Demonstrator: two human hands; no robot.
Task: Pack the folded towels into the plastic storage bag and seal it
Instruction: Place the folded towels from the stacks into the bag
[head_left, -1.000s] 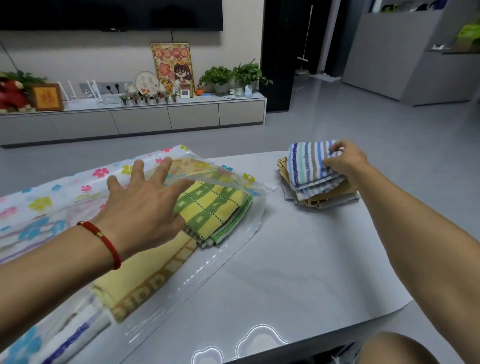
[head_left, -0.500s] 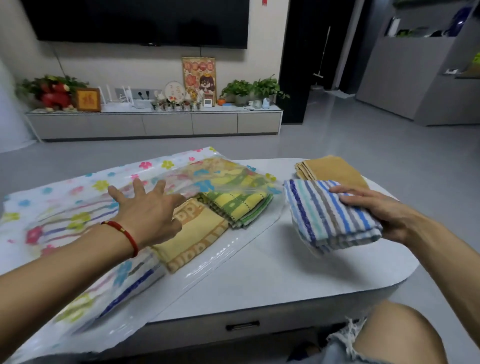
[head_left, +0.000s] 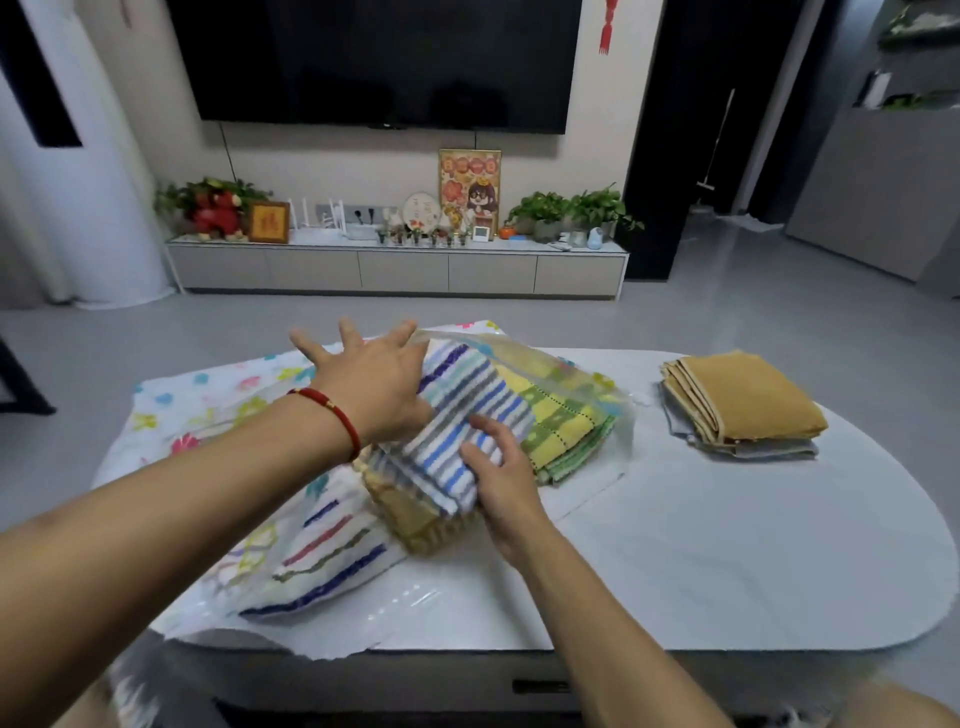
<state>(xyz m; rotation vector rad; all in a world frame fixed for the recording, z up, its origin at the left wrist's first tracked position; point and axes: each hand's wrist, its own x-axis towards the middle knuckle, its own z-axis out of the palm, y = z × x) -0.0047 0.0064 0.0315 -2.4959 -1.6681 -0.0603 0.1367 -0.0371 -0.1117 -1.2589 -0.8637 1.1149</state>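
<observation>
At the mouth of the plastic storage bag (head_left: 218, 410), a blue-and-grey striped towel (head_left: 457, 421) is lying half under the clear top sheet, on top of a yellow-brown towel (head_left: 415, 525) that is already in the bag. The right hand (head_left: 498, 478) is gripping the near corner of the striped towel, with the fingers curled over the top of the cloth and the thumb hidden under it. The left hand (head_left: 374, 384) is reaching over the bag with all fingers spread wide, and its palm is resting against the far left edge of the striped towel, where the clear sheet is standing lifted. A red bracelet (head_left: 332, 415) is sitting on the left wrist.

Just right of the striped towel, a yellow-and-green checked towel (head_left: 566, 426) is lying inside the bag under the plastic. Nearer to the person than the striped towel, one more towel with long coloured stripes (head_left: 332, 561) is showing through the bag. The bag, printed with small flowers, is lying flat with its mouth unsealed on a white oval table (head_left: 727, 561).

Well to the right of the bag, apart from it, a stack of folded towels (head_left: 743, 405) with a mustard one on top is waiting on the table. Far behind the bag, a low cabinet (head_left: 400, 270) is standing under a dark television (head_left: 384, 62).
</observation>
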